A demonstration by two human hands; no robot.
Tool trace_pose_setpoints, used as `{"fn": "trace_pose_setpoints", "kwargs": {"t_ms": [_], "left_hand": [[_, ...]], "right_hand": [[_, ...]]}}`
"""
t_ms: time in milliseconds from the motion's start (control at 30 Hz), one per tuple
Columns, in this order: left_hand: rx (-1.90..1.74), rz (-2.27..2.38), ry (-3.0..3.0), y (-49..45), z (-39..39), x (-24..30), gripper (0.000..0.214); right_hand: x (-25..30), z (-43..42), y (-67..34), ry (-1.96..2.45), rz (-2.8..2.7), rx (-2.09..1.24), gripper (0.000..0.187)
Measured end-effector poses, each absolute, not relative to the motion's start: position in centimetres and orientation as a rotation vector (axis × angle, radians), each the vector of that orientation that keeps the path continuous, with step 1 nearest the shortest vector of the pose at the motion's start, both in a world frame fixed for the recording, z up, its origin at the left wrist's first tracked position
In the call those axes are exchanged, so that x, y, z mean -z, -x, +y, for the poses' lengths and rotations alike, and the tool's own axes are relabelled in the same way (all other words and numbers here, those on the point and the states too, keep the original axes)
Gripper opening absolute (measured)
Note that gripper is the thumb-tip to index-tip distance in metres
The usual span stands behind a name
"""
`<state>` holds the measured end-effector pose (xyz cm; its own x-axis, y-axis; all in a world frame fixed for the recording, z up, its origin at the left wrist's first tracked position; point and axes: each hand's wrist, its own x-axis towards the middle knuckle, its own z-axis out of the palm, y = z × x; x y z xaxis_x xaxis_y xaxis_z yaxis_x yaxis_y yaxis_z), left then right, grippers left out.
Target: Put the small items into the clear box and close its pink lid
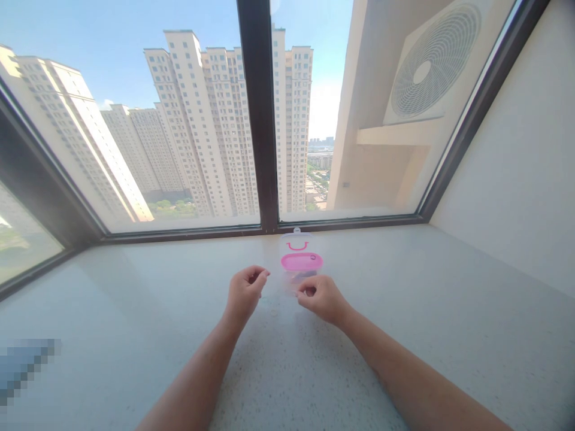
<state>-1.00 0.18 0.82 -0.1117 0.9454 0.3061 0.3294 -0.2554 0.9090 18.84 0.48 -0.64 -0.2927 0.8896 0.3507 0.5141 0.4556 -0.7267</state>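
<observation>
On the pale speckled windowsill stands a small clear plastic box with a pink rim [287,263]; something dark lies inside, too small to name. Its clear lid [303,239] with a pink curved line is raised behind it, near the window frame. My left hand [245,292] is in the air left of the box, thumb and forefinger pinched together. In front of the box, my right hand [327,299] is also pinched and hides part of its lower right side. Whatever is between the fingertips of either hand is too fine to make out.
Dark window frames [265,149] border the sill [135,311] at the back. A white wall [516,161] rises on the right. At the left edge lies a blurred, pixelated blue-grey object [20,365]. Tall buildings and a fan unit show outside.
</observation>
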Motion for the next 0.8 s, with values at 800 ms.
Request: {"fn": "trace_pose_setpoints", "kwargs": {"t_ms": [800], "left_hand": [[-1.417, 1.51, -1.607, 1.18, 0.21, -0.98, 0.02]], "right_hand": [[1.0, 0.71, -18.67, 1.185, -1.921, -0.6, 0.015]]}}
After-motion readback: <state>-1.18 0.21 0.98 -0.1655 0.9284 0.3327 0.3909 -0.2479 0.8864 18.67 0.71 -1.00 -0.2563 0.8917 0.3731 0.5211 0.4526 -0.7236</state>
